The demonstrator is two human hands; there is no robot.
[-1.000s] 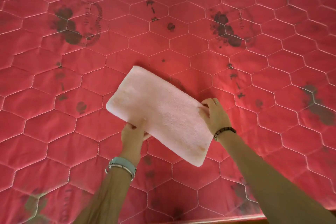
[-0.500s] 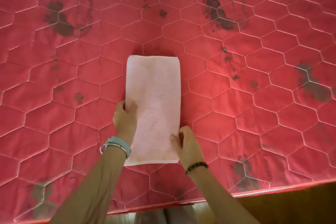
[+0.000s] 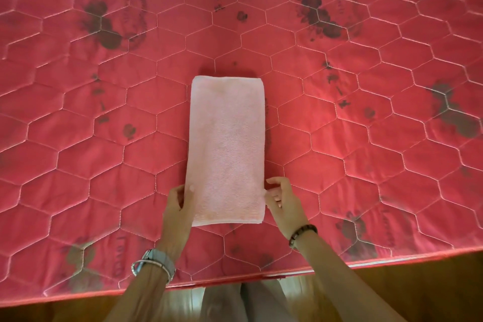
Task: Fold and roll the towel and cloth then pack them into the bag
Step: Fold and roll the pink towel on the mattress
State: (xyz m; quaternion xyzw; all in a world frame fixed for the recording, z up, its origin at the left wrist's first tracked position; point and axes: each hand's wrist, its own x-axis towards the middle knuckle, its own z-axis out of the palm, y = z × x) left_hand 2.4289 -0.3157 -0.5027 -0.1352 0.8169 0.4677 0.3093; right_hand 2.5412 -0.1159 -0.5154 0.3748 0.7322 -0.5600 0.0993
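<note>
A pale pink towel (image 3: 226,149), folded into a long narrow rectangle, lies flat on the red quilted mattress (image 3: 366,165), its long side pointing away from me. My left hand (image 3: 179,208) grips the towel's left edge near the near corner, thumb on top. My right hand (image 3: 282,200) pinches the right edge at the same height with its fingertips. Neither a bag nor a second cloth is in view.
The mattress has hexagon stitching and dark flower prints. Its near edge (image 3: 261,278) runs across the bottom, with a wooden bed frame (image 3: 418,285) below it. My legs (image 3: 243,303) stand against the frame between my arms.
The towel was turned from a diagonal lie to straight, pointing away from me. Both hands slid down its sides to the near end, and the view drew back.
</note>
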